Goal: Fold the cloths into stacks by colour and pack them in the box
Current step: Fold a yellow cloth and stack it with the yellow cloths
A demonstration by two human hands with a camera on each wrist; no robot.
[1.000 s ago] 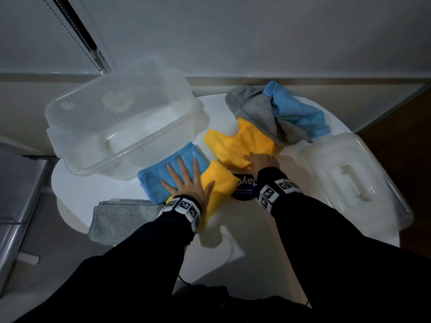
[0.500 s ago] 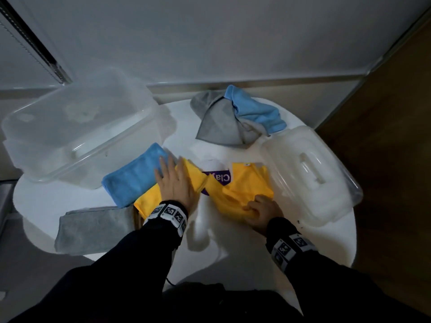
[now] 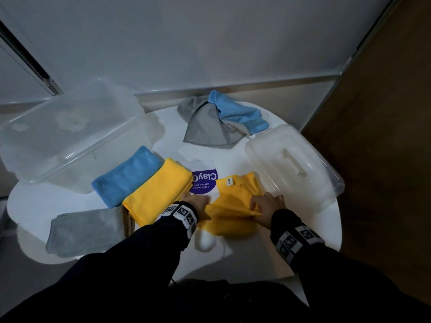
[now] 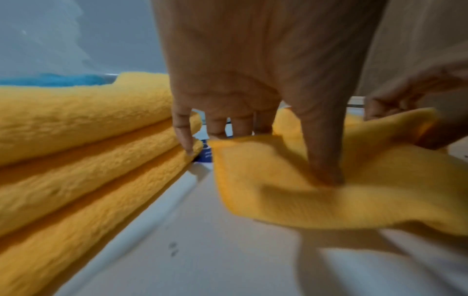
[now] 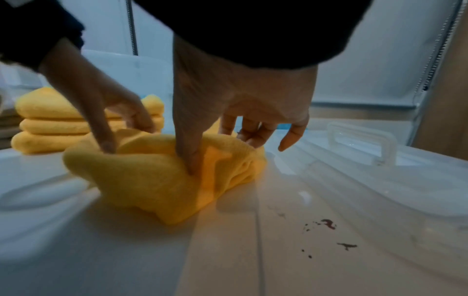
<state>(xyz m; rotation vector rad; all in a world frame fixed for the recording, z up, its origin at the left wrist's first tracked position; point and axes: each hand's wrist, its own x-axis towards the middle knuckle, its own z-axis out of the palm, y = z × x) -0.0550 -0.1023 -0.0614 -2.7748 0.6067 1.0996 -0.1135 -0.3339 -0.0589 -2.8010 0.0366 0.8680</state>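
A loose yellow cloth (image 3: 233, 206) lies crumpled at the table's near middle. My left hand (image 3: 197, 202) pinches its left edge, thumb (image 4: 325, 160) on top. My right hand (image 3: 263, 205) grips its right side, with the thumb (image 5: 191, 158) dug into a fold. To the left sit a folded yellow stack (image 3: 158, 192), a folded blue cloth (image 3: 127, 177) and a folded grey cloth (image 3: 86, 231). The clear plastic box (image 3: 70, 136) stands at the far left. A loose grey cloth (image 3: 205, 127) and a loose blue cloth (image 3: 238, 113) lie at the back.
The box's clear lid (image 3: 293, 164) lies handle-up at the right, touching the loose yellow cloth. A purple sticker (image 3: 204, 183) shows on the round white table (image 3: 256, 257). A wall runs behind the table, and dark floor lies to the right.
My left hand has left the folded yellow stack and moved right onto the loose yellow cloth. My right hand has dragged that cloth toward me. The head view has shifted.
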